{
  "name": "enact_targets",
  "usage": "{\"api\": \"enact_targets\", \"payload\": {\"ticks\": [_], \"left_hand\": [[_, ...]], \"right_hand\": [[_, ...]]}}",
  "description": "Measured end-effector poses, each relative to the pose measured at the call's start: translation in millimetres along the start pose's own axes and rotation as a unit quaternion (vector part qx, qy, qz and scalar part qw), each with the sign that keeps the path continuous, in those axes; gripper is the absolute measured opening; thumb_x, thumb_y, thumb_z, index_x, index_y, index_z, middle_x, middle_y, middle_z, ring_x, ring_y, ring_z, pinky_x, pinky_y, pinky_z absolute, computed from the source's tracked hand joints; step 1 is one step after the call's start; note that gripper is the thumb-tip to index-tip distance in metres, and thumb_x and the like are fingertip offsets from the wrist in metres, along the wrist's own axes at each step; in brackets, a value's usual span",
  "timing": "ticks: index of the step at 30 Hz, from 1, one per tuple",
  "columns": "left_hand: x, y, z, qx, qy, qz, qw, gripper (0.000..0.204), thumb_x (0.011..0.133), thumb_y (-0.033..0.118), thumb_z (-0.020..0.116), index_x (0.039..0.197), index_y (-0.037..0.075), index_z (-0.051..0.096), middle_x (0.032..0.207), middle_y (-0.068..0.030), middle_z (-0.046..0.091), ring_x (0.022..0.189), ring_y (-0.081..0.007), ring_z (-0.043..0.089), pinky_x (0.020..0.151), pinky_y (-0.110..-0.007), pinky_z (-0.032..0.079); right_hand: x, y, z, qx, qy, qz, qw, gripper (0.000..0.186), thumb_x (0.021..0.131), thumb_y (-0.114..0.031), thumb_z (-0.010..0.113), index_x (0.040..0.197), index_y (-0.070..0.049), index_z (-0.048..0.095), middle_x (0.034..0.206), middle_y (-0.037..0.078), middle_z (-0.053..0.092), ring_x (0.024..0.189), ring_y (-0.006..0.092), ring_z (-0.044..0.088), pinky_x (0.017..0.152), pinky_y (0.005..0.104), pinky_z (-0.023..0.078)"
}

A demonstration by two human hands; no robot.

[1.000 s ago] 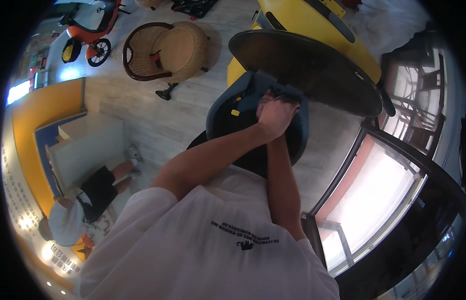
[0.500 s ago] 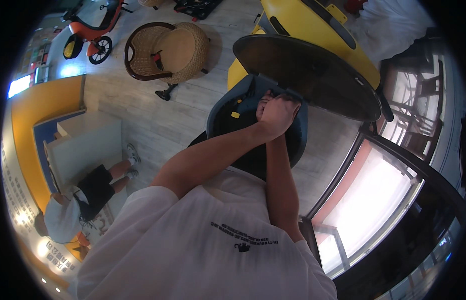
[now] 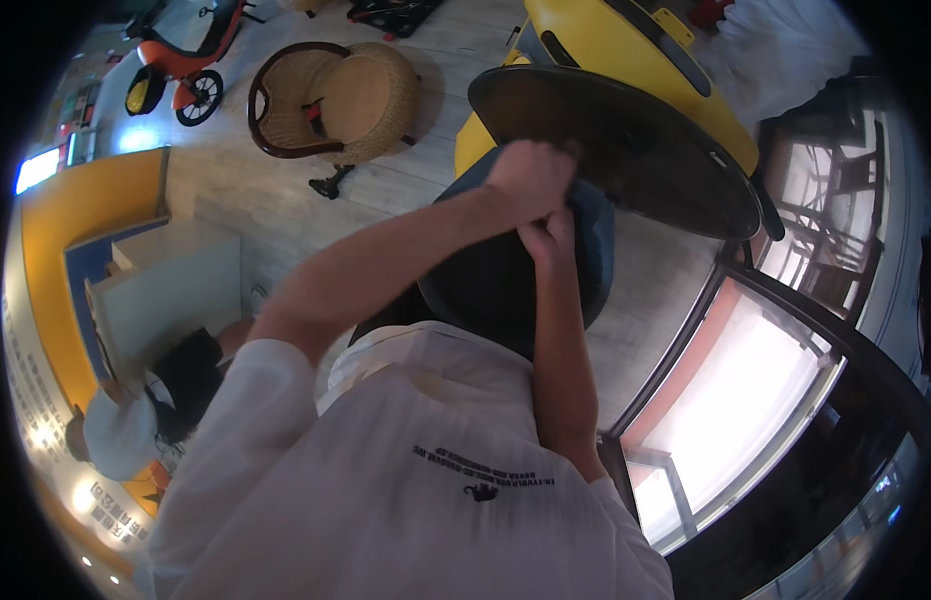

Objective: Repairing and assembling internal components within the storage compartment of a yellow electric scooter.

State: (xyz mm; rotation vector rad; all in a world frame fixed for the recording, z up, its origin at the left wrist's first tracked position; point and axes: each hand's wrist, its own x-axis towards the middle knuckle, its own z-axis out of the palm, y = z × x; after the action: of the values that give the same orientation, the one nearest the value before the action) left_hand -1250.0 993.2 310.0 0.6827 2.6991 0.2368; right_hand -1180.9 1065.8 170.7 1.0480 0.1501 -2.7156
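Note:
My left hand [image 3: 530, 178] is closed like a fist and slightly blurred, just above the blue-grey open bin [image 3: 600, 250] beside the raised dark oval lid [image 3: 625, 145]. Something dark lies at its fingers, too smeared to name. Just below it, over the bin, is my right hand [image 3: 550, 237], with the fingers curled in; whatever it grips is hidden. Both the bin and lid stand against a yellow scooter-like body [image 3: 625, 45]. My left forearm covers much of the bin's left side.
A wicker chair [image 3: 380, 100] stands ahead to the left, an orange scooter [image 3: 190, 60] farther off. At left a person [image 3: 125, 430] sits by a white cabinet [image 3: 170, 300]. A dark-framed glass window or door [image 3: 735, 400] lies on the right.
My left hand has risen from the bin and shifted slightly left and away, toward the lid's lower edge. My right hand, hidden behind it before, now shows. The seated person has shifted a little.

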Motion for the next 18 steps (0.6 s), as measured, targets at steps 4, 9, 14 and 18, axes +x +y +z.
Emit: {"api": "enact_targets", "payload": {"ticks": [4,9,14,18], "left_hand": [[-28.2,-52.6,8.7,0.002,0.055,0.012,0.998,0.017,0.075,0.015,0.058,0.089,0.007,0.056,0.074,-0.0111,0.062,0.071,-0.0268,0.064,0.059,-0.036,0.051],[-53.6,-63.7,10.4,0.042,0.039,0.011,0.998,0.011,0.077,0.014,0.056,0.086,0.008,0.056,0.080,-0.0087,0.061,0.075,-0.0250,0.063,0.063,-0.036,0.050],[-55.9,-60.6,22.1,0.031,0.075,0.040,0.996,0.014,0.070,0.012,0.058,0.084,0.009,0.057,0.083,-0.0074,0.060,0.078,-0.0234,0.062,0.064,-0.034,0.051],[-47.1,-62.8,27.1,0.072,0.065,0.064,0.993,0.017,0.070,0.012,0.058,0.086,0.008,0.058,0.086,-0.0080,0.059,0.079,-0.0229,0.062,0.066,-0.033,0.051]], "right_hand": [[11.5,-5.3,1.1,0.066,0.006,0.102,0.993,0.006,0.086,-0.004,0.055,0.090,0.001,0.055,0.073,0.005,0.052,0.056,0.0084,0.045,0.053,0.0193,0.043],[5.3,-2.1,14.9,-0.065,0.104,0.008,0.992,0.006,0.082,0.000,0.060,0.086,0.003,0.058,0.076,0.008,0.060,0.060,0.0073,0.052,0.050,0.0159,0.041],[-2.6,0.6,24.7,-0.229,0.102,-0.085,0.964,0.008,0.079,-0.003,0.065,0.082,0.003,0.061,0.075,0.009,0.061,0.061,0.0082,0.054,0.050,0.0162,0.042],[-5.3,1.9,29.9,-0.257,0.136,-0.104,0.951,0.007,0.078,-0.003,0.066,0.081,0.002,0.061,0.074,0.008,0.061,0.058,0.0089,0.053,0.050,0.0176,0.042]]}}
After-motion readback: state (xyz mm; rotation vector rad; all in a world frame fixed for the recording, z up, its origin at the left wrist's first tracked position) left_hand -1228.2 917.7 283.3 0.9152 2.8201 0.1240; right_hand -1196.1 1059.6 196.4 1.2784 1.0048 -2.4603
